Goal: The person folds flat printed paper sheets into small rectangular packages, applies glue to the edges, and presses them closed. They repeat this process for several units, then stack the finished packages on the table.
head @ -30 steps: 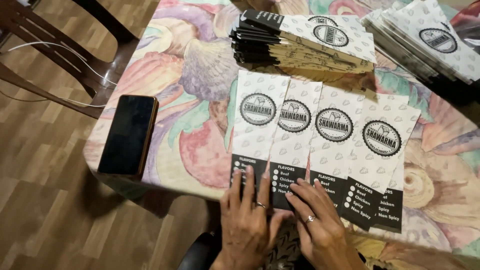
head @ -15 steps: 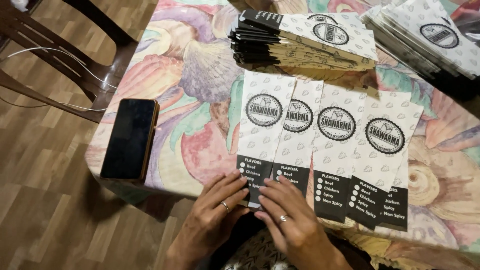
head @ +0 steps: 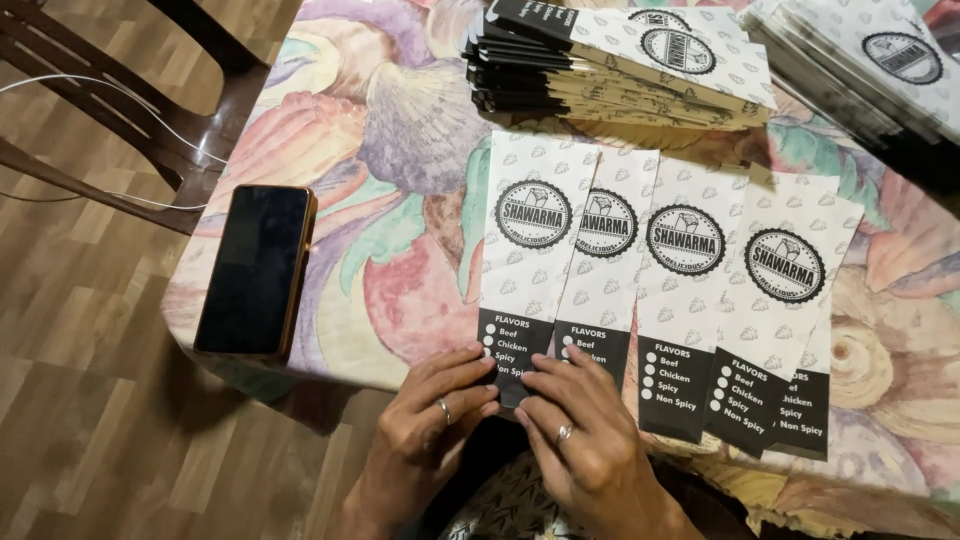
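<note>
Five long paper sleeves, white with a round black stamp and a black bottom part, lie side by side on the table, each one a little over the next. The leftmost paper sleeve (head: 532,265) is the one both hands are on. It lies flat near the table's front edge, and its black end sticks out toward the person.

The left hand (head: 432,415) has a ring on it. Its fingers are spread and bent, with the tips pressing on the black end of that sleeve. The right hand (head: 580,425), also with a ring, rests just beside it, fingertips on the same black end and touching the next sleeve too. Neither hand is closed tight. They look like they are pinching or folding the bottom of the sleeve, but I cannot tell if a fold has been made.

Behind the row sits a big stack of the same paper sleeves (head: 620,65), neat and flat. Another pile of sleeves (head: 870,70) lies at the far right. So I think only a small part is laid out, and lots more wait in the stacks.

The table has a bright flowery tablecloth (head: 400,130). A black phone with a gold rim (head: 255,270) lies on it, well left of the sleeves. A dark wooden chair (head: 110,120) stands on the wood floor.
</note>
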